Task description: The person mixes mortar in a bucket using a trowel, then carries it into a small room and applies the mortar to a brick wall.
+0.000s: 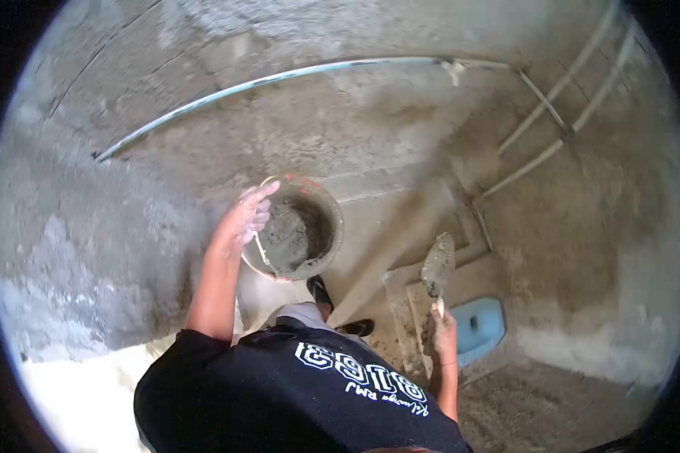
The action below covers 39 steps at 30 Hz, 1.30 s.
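My left hand (251,213) is closed around the thin handle (261,251) of a bucket (329,215), at the bucket's left rim. Wet grey mortar (285,235) lies inside, smeared up the wall. Off to the right, my right hand (442,332) grips a trowel (438,264) by its pale handle. The trowel's blade points away from me and is coated with grey mortar. It is well apart from the bucket.
A blue squat toilet (491,330) is set in the floor beyond my right hand. A pale blue pipe (279,78) runs along the rough wall ahead, and more pipes (540,158) run along the right wall. A raised ledge (415,302) borders the toilet.
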### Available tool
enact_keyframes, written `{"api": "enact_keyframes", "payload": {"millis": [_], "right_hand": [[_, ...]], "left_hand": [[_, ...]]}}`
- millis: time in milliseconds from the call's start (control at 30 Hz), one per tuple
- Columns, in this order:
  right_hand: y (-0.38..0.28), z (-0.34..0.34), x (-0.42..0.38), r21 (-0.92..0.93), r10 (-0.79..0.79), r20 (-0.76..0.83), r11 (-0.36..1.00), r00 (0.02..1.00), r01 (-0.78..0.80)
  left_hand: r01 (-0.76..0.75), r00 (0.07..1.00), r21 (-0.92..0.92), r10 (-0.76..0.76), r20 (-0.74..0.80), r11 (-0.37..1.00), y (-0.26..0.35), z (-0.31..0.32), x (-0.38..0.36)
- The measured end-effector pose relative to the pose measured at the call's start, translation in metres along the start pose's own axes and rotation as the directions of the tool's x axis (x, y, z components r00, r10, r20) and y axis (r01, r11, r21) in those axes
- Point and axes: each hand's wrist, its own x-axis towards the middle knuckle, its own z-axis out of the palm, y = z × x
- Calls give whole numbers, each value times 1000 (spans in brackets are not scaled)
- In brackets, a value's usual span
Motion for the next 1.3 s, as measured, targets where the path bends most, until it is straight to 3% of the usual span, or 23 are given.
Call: {"api": "enact_keyframes", "payload": {"millis": [133, 300, 433, 500, 633, 700, 833, 933, 1000, 1100, 1200, 1300], "right_hand": [[-103, 79, -9, 39, 99, 168, 994, 981, -107], [-135, 129, 51, -7, 74, 356, 997, 932, -76], [-163, 170, 68, -26, 109, 360, 994, 927, -107], [-143, 168, 95, -126, 106, 378, 990, 920, -62], [-154, 164, 103, -40, 110, 436, 994, 893, -103], [-175, 165, 95, -36, 146, 402, 989, 904, -144], [-184, 141, 108, 88, 73, 404, 989, 912, -119], [-192, 112, 108, 145, 63, 340, 982, 938, -119], [-192, 87, 96, 129, 101, 263, 982, 960, -139], [-165, 49, 98, 179, 102, 169, 975, 980, -133], [-138, 15, 77, 175, 200, 58, 963, 978, -207], [-85, -12, 67, 166, 202, -130, 970, 971, -180]], "left_hand": [[42, 999, -219, -44, -3, 975, 4, -52, 8], [59, 995, -182, -73, -71, 981, -14, -44, 22], [78, 996, -253, -88, -29, 964, 1, -58, 20], [90, 989, -250, -116, -92, 964, 0, -68, 24], [63, 972, -246, -115, -204, 967, 20, -68, 2], [29, 971, -289, -96, -220, 957, 18, -77, -4], [-37, 969, -282, -34, -243, 959, 17, -71, 5], [7, 973, -277, -70, -218, 961, 15, -60, 21], [41, 953, -260, -116, -281, 965, 11, -48, 33], [96, 964, -248, -152, -216, 964, -1, -39, 50], [150, 968, -285, -199, -151, 947, -5, -40, 56], [207, 977, -225, -212, 4, 952, 9, -15, 71]]}}
